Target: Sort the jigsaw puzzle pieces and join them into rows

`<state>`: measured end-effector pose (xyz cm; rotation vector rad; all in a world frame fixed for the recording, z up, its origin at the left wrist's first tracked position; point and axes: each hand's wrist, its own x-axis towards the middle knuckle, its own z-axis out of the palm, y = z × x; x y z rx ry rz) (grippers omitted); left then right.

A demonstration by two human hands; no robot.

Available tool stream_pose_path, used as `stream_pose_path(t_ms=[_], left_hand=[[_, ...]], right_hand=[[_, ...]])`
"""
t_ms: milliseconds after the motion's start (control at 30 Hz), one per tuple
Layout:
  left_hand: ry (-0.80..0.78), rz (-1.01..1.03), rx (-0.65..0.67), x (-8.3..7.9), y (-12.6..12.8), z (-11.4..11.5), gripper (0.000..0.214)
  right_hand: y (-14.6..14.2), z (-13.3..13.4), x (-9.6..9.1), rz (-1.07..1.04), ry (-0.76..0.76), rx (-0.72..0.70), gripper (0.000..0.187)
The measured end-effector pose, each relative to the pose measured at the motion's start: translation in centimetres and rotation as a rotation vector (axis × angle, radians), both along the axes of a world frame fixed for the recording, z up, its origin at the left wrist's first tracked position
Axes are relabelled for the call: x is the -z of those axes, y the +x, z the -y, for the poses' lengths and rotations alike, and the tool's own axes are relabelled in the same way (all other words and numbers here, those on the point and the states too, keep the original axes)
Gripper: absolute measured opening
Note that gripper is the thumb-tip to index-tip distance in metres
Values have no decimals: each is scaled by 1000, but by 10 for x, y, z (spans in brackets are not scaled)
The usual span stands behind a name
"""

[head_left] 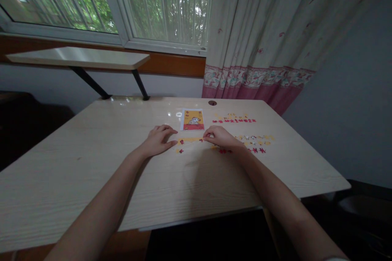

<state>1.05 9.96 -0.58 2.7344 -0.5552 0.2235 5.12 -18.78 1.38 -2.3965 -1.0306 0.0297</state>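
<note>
A strip of joined yellow jigsaw puzzle pieces (191,140) with red patches lies flat between my hands. At its left end rests my left hand (159,140), thumb and fingers apart, the thumb tip touching or very near the strip. My right hand (222,136) pinches a small puzzle piece (201,140) at the strip's right end; the fingertips partly cover it. Below the strip's left end sits a small yellow and red piece (180,151). Just behind is a picture card (192,120) showing a white cartoon animal on yellow and red.
Loose puzzle pieces lie in rows on the right: red ones (234,121) at the back, yellow and white ones (254,137) nearer, partly behind my right forearm. A raised shelf (79,57) stands at the back left. The table (76,171) has a round cable hole (212,103).
</note>
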Motion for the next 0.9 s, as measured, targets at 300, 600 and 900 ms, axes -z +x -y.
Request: stream_pose_path(t_ms=[300, 600, 900], left_hand=[[8, 4, -6, 1, 0, 0, 46], [15, 0, -2, -1, -1, 2, 46], [31, 8, -25, -2, -2, 5, 49]], right_hand=[[-2, 0, -1, 9, 5, 2, 12], [0, -1, 2, 15, -1, 16, 11], [0, -1, 1, 12, 8, 5, 11]])
